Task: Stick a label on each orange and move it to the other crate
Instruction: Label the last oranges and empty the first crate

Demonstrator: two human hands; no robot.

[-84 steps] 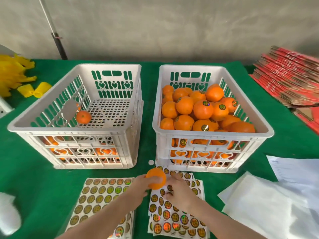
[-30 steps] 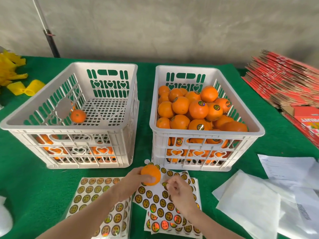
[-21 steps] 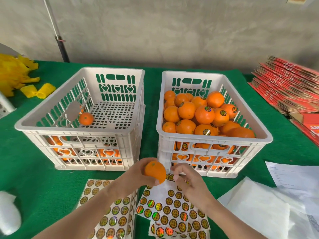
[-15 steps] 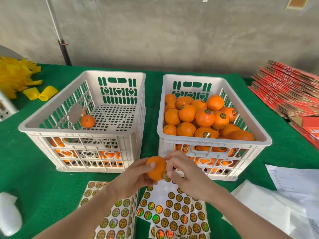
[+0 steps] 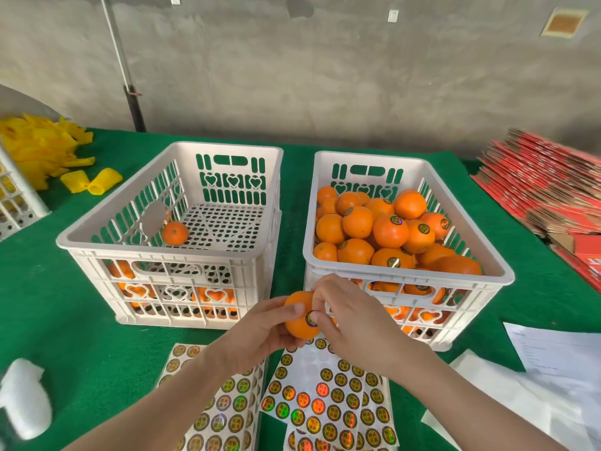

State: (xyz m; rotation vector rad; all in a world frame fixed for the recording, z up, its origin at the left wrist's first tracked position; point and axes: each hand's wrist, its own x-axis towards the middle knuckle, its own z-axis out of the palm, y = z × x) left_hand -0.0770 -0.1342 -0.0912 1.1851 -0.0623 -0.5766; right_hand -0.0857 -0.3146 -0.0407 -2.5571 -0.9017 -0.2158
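Observation:
My left hand [image 5: 260, 333] grips an orange [image 5: 297, 315] in front of the two white crates. My right hand [image 5: 351, 320] has its fingers curled against the orange, with the thumb pressing a round label [image 5: 310, 318] onto the peel. The right crate [image 5: 406, 278] is piled with oranges [image 5: 390, 231], several bearing labels. The left crate [image 5: 169, 249] holds a few oranges, one [image 5: 175, 233] showing on its perforated floor. Sticker sheets [image 5: 331, 398] lie on the green cloth under my hands.
A second sticker sheet [image 5: 221, 415] lies by my left forearm. White papers [image 5: 536, 369] sit at the right, a red flattened-carton stack [image 5: 546, 187] at the far right, yellow foam nets [image 5: 42, 151] at the far left, and a white object [image 5: 22, 395] at the lower left.
My right hand lifted a label off the sheet and brought it to the orange. Both hands rose with the orange toward the right crate's front wall.

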